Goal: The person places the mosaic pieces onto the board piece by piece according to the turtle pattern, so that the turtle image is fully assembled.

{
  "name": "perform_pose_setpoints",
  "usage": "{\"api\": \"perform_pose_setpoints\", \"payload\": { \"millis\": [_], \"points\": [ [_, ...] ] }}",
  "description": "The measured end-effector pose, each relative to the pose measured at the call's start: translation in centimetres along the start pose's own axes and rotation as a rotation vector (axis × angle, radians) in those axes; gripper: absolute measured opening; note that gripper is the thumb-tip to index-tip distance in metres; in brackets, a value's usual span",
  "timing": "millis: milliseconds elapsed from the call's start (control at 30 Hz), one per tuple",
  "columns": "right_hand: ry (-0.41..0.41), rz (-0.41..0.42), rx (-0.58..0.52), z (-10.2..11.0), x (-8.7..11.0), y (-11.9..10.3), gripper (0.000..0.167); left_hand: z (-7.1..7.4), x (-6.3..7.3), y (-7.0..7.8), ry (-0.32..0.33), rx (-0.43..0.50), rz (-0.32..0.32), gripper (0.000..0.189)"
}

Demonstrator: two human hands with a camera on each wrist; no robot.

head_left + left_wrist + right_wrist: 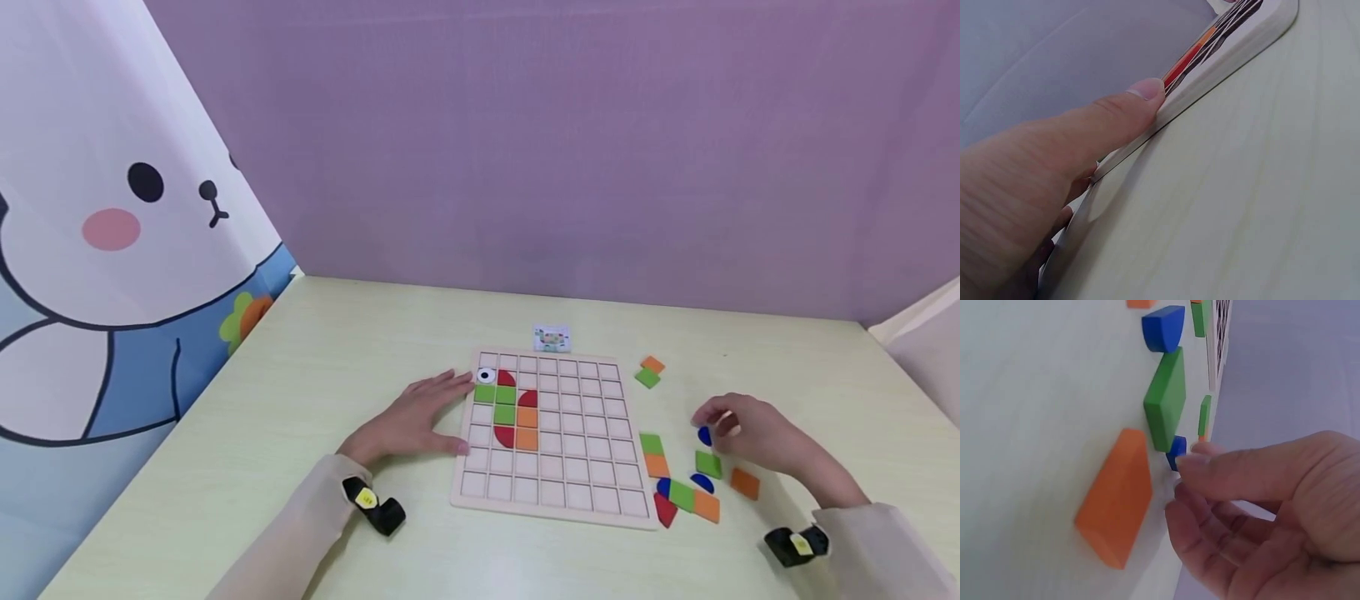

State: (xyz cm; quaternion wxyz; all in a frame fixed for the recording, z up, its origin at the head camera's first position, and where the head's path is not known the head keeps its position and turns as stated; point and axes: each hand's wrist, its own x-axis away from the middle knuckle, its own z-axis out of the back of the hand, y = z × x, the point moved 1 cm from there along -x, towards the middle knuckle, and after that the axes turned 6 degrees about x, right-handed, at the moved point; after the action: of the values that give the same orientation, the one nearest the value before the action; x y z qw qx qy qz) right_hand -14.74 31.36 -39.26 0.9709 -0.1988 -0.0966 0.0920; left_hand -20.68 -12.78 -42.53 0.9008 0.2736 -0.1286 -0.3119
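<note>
My left hand (416, 417) lies at the left edge of a wooden grid board (570, 498), fingers spread. Its thumb touches the board's rim in the left wrist view. Red, green and orange tiles and a white eye tile (486, 376) sit in the board's upper-left cells. Right of the board, my right hand (753, 433) hovers low with loosely curled fingers. Its fingertips are at a blue half-round tile (1176, 450), which the thumb partly covers; no firm grip shows. Near that hand lie a green tile (1166, 400) and an orange tile (1117, 497).
A small picture card (552, 338) lies behind the board. Loose pieces beside the board's right edge include a red piece (664, 510), another blue half-round (702, 482) and a green tile (652, 443). Farther back, an orange tile (653, 364) touches a green one. A purple cloth (562, 167) hangs behind the table.
</note>
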Motion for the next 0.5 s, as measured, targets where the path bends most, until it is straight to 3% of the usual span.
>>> {"api": "perform_pose_setpoints", "payload": {
  "millis": [133, 500],
  "points": [
    [0.012, 0.023, 0.014, -0.28, -0.29, 0.02, 0.026, -0.03, -0.04, -0.03, -0.001, 0.0, -0.007, 0.092],
    [-0.024, -0.022, 0.003, -0.78, -0.75, -0.89, 0.015, 0.05, 0.05, 0.0, -0.001, -0.015, 0.001, 0.093]
  ]
}}
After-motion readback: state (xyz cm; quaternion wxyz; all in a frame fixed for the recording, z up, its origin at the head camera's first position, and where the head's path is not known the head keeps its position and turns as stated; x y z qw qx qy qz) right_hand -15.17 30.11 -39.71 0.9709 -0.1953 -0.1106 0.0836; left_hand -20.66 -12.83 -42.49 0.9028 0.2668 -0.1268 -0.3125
